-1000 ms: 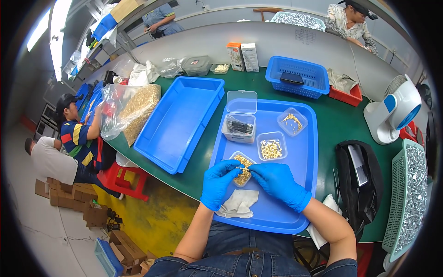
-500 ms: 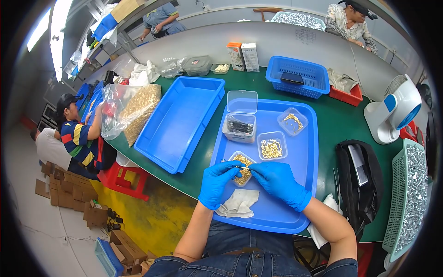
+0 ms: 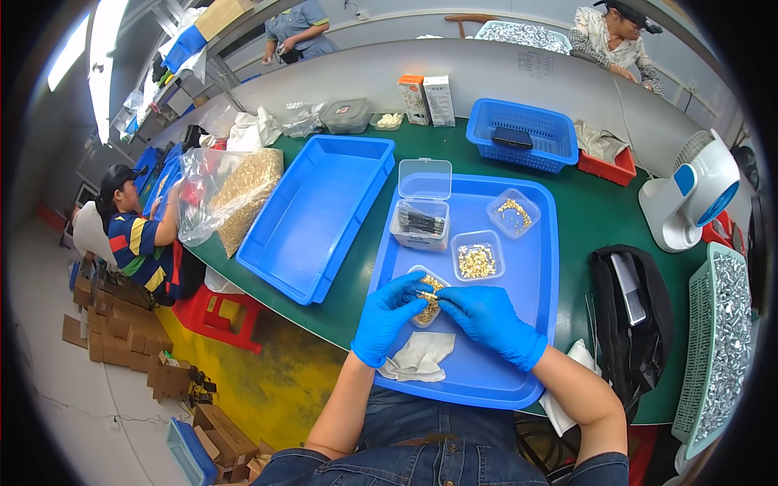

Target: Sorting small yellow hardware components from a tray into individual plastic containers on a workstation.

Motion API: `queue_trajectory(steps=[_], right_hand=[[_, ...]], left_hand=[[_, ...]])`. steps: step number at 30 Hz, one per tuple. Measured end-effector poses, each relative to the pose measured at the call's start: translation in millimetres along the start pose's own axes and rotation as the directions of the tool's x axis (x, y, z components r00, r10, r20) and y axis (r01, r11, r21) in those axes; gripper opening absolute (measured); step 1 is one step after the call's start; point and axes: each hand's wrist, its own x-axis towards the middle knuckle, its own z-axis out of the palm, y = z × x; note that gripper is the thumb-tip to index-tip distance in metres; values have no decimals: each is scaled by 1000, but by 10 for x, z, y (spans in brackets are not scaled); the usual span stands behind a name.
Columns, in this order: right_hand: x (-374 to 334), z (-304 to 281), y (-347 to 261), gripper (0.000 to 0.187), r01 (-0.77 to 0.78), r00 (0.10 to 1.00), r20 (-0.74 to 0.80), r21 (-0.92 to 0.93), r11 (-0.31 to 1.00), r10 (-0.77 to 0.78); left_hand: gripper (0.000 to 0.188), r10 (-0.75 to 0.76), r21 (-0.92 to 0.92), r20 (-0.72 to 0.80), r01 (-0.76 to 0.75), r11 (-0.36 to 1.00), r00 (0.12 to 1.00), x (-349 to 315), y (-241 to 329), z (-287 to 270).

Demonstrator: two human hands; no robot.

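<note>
Both hands, in blue gloves, meet over a clear tub of small gold-coloured metal pieces (image 3: 429,316) on a blue tray (image 3: 531,340). My left hand (image 3: 385,320) pinches a small slim gold-coloured part (image 3: 426,295) between thumb and fingertips. From the other side, the closed fingertips of my right hand (image 3: 489,321) touch the same part; its exact shape is too small to tell. Beyond them stand two more clear tubs (image 3: 476,261) (image 3: 514,214) with gold pieces. A lidded clear box (image 3: 420,223), its lid up, holds thin dark rods. A white cloth (image 3: 420,357) lies by my left wrist.
Left of the tray are another blue tray (image 3: 316,219) and a bag of gold pieces (image 3: 247,194). A blue basket (image 3: 527,134), white fan (image 3: 689,194), black pouch (image 3: 640,316) and green basket of silvery parts (image 3: 717,348) surround the right side. A co-worker (image 3: 138,235) sits at left.
My left fingers have shifted slightly, and the dark rod seen at their tips before is now mostly hidden. In the background, the person at the back left has moved a little right.
</note>
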Motion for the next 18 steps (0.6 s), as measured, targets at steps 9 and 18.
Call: queue_trajectory(steps=[9,18], right_hand=[[29,-34,-4,18,-10,996,-88,45,999,14],[6,10,7,18,5,998,-64,26,1000,-3]], left_hand=[[21,310,935,276,-329,133,910,100,23,-88],[16,319,890,271,-363,276,908,161,-93,-100]])
